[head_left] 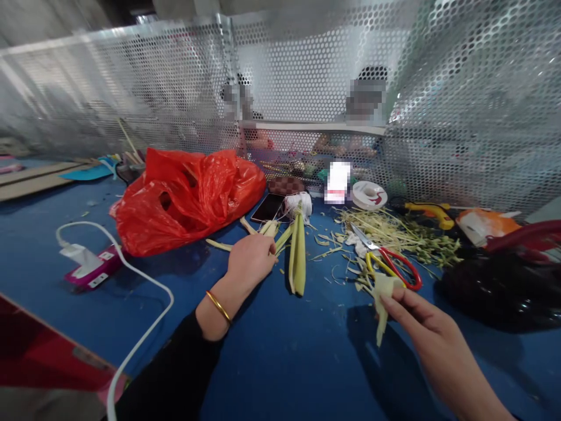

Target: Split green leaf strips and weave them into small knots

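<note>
My right hand (423, 327) pinches a pale, folded strip of leaf (382, 316) between thumb and fingers, its torn end hanging down. My left hand (252, 263), with a gold bangle at the wrist, is closed over a bunch of yellow-green leaf strips (283, 238); its fingertips are partly hidden. Just right of that hand lies a long folded leaf piece (298, 257), reaching up to a ball of white thread (298, 204). Scissors (394, 266) with red and yellow handles lie open-bladed beside my right hand, not held.
A red plastic bag (188, 199) stands at left, near a purple power strip (99, 272) with a white cable (151, 280). Behind are a phone (337, 182), a tape roll (369, 195), plant scraps (394, 231) and a yellow glue gun (432, 214). A black bag (504, 286) sits right. People are behind the perforated screen (307, 70).
</note>
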Motion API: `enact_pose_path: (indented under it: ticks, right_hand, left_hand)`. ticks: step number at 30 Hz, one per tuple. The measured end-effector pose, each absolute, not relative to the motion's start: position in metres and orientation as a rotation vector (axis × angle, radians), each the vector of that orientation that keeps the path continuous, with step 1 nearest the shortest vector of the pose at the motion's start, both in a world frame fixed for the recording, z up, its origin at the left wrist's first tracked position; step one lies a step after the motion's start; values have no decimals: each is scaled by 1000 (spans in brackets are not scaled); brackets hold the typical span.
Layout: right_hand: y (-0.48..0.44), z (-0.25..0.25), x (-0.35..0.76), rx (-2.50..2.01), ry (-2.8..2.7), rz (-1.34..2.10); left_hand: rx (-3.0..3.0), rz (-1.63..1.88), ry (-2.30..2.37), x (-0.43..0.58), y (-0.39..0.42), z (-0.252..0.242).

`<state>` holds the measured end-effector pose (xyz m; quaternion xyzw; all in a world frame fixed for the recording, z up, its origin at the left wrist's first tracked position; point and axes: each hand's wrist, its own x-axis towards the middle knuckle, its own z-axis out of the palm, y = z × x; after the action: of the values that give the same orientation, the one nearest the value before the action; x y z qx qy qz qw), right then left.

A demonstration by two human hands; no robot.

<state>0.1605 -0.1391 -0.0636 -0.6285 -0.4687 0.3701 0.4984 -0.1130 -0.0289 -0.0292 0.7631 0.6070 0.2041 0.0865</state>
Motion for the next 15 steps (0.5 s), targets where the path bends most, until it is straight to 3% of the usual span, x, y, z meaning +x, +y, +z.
enact_pose_path:
  ticks: [10,15]
  right_hand:
    - [-139,-62,160,-1517,-1376,824]
    - [-138,-65,157,-1414,-1371,837]
  left_hand:
    - [2128,755,1709,-109,-28,-23]
    - [1385,1123,1221,-99,-36,-4]
